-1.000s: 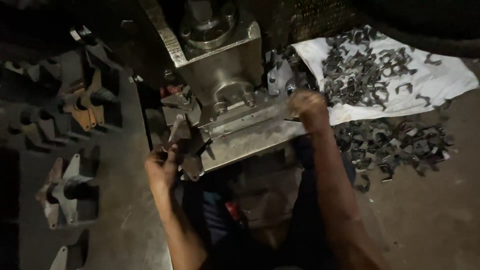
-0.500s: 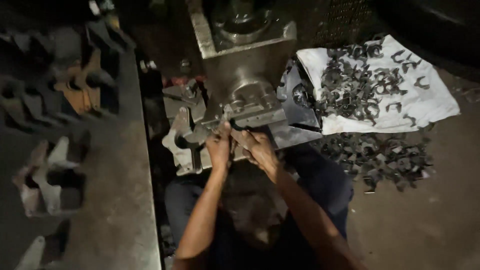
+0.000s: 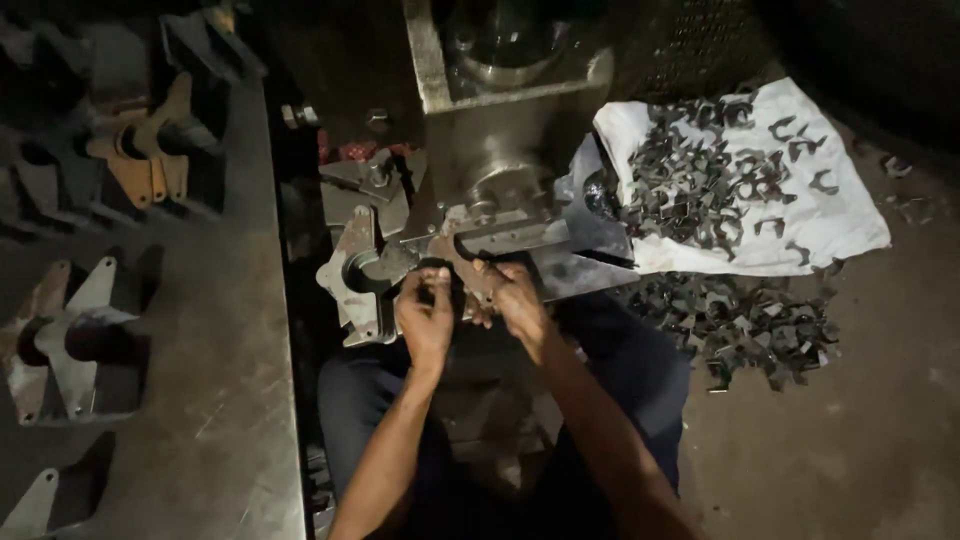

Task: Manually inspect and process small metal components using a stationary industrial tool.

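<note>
I read both hands at the press base, left hand and right hand pinched shut on one small clip under the die; bare clips heaped on the cloth right of the press, most left

Upper right of the frame, a white cloth sheet lies spread on the floor, with a heap of small dark curved metal clips on top. Just below it, lower right, a second pile of the same dark clips sits on the bare brown floor. Along the left side, a grey steel tabletop carries upright winged metal brackets, and rust-orange brackets stand at upper left.
</note>
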